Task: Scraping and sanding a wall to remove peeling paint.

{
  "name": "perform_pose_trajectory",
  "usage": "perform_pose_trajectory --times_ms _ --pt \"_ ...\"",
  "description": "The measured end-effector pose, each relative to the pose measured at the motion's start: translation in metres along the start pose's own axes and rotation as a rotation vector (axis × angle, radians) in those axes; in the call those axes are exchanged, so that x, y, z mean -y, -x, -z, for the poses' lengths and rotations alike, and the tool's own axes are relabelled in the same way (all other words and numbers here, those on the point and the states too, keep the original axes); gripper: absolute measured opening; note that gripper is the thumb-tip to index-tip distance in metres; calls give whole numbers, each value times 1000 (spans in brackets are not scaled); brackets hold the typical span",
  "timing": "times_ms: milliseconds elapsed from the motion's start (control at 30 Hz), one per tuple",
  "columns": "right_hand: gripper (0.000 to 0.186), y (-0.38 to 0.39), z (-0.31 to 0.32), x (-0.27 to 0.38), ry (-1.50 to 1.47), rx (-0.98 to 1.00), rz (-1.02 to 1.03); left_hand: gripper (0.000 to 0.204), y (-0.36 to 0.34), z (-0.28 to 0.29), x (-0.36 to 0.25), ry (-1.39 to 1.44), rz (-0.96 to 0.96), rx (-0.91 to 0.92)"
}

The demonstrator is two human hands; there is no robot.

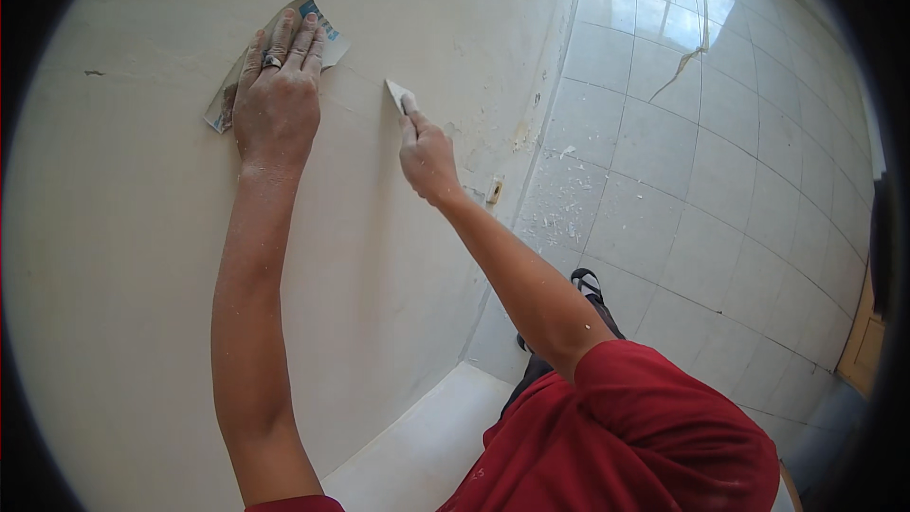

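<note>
My left hand, dusted white and with a ring on one finger, presses a sheet of what looks like sandpaper against the pale wall. Its fingers lie close together over the sheet, and its thumb is hidden. The sheet has white and blue printed parts and a tan edge, and it sticks out on both sides of the hand. To the right and a little lower, my right hand is closed round the handle of a putty knife, whose pale triangular blade points up and left, close to the wall.
White flakes lie scattered on the tiled floor beside the wall's base. A small wall box sits low on the wall, near chipped paint. My shoe shows below my right arm. A wooden piece stands at the far right.
</note>
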State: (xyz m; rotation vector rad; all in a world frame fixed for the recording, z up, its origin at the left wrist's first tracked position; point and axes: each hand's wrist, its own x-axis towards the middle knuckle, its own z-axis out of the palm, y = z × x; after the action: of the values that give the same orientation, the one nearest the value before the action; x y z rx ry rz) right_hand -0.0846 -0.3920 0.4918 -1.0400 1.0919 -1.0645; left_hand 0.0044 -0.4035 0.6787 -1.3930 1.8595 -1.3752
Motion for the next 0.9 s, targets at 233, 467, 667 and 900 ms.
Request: perform_pose_trajectory --times_ms 233,467,667,900 --pt "43 -17 16 42 -116 11 -246 43 -1 12 6 -36 -1 31" --pt "42 92 -38 25 -32 117 131 43 19 20 32 -59 21 19" --pt "45 9 9 5 -210 -44 -445 44 7 26 30 -70 -2 55" --pt "44 84 -50 -34 161 -306 507 43 5 25 32 -117 -14 46"
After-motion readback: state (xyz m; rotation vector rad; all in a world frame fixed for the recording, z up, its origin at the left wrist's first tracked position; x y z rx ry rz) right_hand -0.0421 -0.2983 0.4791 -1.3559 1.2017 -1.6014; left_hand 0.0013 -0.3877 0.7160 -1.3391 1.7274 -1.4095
